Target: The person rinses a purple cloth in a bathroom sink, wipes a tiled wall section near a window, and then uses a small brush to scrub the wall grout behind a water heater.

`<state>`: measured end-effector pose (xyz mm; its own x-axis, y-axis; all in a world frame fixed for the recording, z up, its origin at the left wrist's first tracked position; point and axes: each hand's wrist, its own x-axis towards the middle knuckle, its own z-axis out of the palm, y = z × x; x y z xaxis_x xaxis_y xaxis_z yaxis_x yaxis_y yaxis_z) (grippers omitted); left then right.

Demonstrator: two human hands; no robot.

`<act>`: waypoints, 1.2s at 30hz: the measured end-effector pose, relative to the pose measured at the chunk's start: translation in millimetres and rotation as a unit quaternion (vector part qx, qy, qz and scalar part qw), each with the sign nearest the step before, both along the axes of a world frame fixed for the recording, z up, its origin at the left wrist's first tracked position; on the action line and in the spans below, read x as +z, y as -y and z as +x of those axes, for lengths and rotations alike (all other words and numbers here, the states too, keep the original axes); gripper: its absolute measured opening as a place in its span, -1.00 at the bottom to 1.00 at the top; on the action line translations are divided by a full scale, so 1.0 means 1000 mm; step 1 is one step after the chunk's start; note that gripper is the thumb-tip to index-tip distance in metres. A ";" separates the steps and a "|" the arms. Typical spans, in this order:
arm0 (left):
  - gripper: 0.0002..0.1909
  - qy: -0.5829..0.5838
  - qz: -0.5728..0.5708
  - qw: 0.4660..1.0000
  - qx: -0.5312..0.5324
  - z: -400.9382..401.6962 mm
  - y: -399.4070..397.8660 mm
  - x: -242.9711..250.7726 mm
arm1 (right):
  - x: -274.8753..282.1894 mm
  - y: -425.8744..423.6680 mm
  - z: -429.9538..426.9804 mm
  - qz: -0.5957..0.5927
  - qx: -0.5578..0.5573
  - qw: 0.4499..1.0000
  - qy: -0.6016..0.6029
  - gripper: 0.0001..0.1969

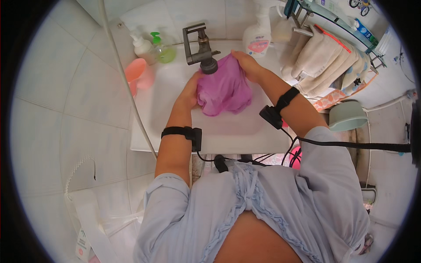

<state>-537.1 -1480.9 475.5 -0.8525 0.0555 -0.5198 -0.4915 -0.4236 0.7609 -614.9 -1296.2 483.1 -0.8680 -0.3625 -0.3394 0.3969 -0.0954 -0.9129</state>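
A purple cloth (225, 88) hangs spread between my two hands over the white washbasin (210, 143). My left hand (192, 90) grips its left edge, with the fingers partly hidden behind the fabric. At the cloth's upper right corner, my right hand (246, 65) pinches the material. The head of a dark metal faucet (202, 52) is just above the cloth's upper left part and covers a bit of it. Whether water is running cannot be made out.
On the basin's back left stand a white pump bottle (142, 47), a green soap dispenser (165, 52) and a pink plastic cup (139, 74). A white spray bottle (260, 36) is at the back right. Towels (325, 62) hang beneath a glass shelf (338, 24). A pale hose (121, 72) crosses the left side.
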 end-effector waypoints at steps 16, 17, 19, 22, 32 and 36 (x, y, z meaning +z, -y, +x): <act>-0.66 -0.115 0.046 0.986 -0.113 -0.026 0.013 -0.078 | 0.038 -0.018 0.009 -0.060 -0.118 0.990 -0.046 -0.64; -0.66 -0.114 0.110 0.986 -0.056 -0.028 0.019 -0.083 | 0.035 -0.012 0.013 0.005 -0.089 0.994 -0.056 -0.66; -0.70 -0.114 0.129 0.985 -0.026 -0.029 0.012 -0.070 | 0.017 -0.020 0.011 0.069 -0.018 0.994 -0.078 -0.58; -0.72 -0.128 0.139 0.982 0.019 -0.020 -0.001 -0.042 | -0.013 -0.027 0.005 0.299 0.122 0.935 -0.146 -0.39; -0.67 -0.161 0.068 0.984 -0.025 -0.016 0.002 -0.029 | -0.041 0.000 0.011 0.239 0.389 0.881 -0.121 -0.47; -0.69 -0.134 0.044 0.990 -0.015 -0.022 0.043 -0.073 | -0.029 0.014 0.019 0.012 0.233 0.971 0.041 -0.66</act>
<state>-559.6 -1523.5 402.6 -0.9567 0.1168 -0.2665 -0.2892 -0.4819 0.8271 -596.1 -1310.0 453.8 -0.5803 -0.7013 -0.4140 0.4642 0.1330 -0.8757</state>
